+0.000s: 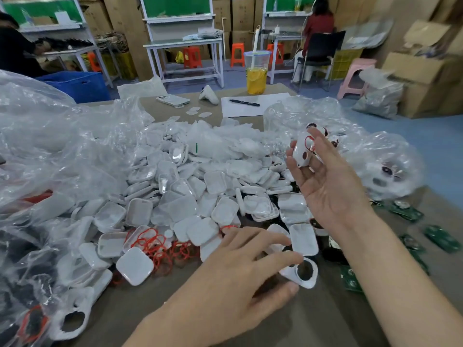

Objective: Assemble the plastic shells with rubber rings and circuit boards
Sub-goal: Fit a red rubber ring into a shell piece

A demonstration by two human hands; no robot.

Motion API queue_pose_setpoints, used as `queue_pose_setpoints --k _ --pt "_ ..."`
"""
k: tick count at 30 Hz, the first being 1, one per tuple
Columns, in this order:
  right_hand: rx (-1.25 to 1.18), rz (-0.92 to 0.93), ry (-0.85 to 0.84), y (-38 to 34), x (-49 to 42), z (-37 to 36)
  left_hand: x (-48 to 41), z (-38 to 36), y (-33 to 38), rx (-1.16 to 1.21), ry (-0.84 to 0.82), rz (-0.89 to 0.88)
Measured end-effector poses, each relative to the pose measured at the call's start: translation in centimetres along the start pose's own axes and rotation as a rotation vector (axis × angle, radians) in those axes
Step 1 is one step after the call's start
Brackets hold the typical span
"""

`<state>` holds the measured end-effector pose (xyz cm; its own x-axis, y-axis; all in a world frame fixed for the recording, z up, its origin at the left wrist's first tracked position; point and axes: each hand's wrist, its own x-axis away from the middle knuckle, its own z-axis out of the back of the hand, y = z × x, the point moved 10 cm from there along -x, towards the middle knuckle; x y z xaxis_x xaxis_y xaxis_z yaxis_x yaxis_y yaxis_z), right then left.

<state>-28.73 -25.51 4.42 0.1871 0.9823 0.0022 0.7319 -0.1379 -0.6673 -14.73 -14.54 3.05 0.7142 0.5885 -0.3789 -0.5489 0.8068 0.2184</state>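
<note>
My right hand point(330, 186) is raised palm up over the table and holds a white plastic shell point(302, 152) in its fingers, with a red rubber ring point(310, 143) at the shell's top. My left hand point(240, 269) reaches low across the table, and its thumb and fingertips pinch another white shell point(304, 272) with a round dark opening. A heap of white square lids point(190, 201) fills the middle of the table. Loose red rubber rings point(160, 246) lie at the heap's near edge. Green circuit boards point(438, 237) lie scattered to the right.
Crumpled clear plastic bags point(50, 151) cover the left side, and another bag point(385, 161) with shells sits right. Further back lie a phone point(172, 100), a pen on paper point(244, 102) and a drink cup point(256, 72). Workbenches, stools, cartons and seated people fill the room behind.
</note>
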Motion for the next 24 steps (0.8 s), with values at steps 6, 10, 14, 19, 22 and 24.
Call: queue_pose_setpoints --k 6,10,14,19,22,24 --pt "0.102 0.058 0.020 -0.2 -0.4 0.1 -1.6 -1.7 3.9 0.013 0.007 -0.142" --pt "0.092 0.049 0.064 -0.4 -0.7 0.7 -3.5 -2.8 4.5 -0.110 0.009 -0.098" --pt "0.045 0.001 0.049 -0.5 -0.7 0.9 -5.4 -3.1 4.2 -0.268 0.065 0.019" --pt "0.052 -0.014 0.018 -0.6 -0.8 1.0 -6.1 -3.3 4.4 -0.317 0.147 0.038" --pt "0.082 -0.004 0.005 -0.5 -0.8 1.0 -5.7 -2.7 4.1 -0.277 0.159 0.043" --pt "0.101 0.002 0.010 -0.4 -0.8 1.1 -5.1 -1.7 3.4 -0.217 0.158 0.048"
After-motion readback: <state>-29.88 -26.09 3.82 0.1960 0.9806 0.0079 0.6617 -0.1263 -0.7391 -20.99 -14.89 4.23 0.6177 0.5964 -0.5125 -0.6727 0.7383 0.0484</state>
